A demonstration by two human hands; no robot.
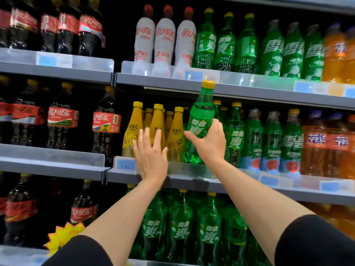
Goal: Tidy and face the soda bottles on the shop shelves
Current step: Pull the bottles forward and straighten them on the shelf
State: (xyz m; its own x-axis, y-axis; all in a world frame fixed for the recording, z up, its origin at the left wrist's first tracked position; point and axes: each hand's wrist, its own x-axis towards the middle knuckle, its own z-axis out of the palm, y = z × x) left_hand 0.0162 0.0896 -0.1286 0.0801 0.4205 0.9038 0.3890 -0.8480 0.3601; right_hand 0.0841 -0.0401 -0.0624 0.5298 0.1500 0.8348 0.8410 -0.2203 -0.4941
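Gripping green soda bottle (201,120) mid-body with right hand (209,144), long axis upright, tilted slightly, base apparently above the shelf lip (192,169). Left hand (151,156) open, flat against yellow bottles (172,135) just left.

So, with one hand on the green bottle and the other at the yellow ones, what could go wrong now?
1. The right hand grips the green Sprite bottle tilted, at the shelf's clear front lip; it might catch there or slip.
2. The open left hand is at the yellow bottles; a push could topple that tight row.
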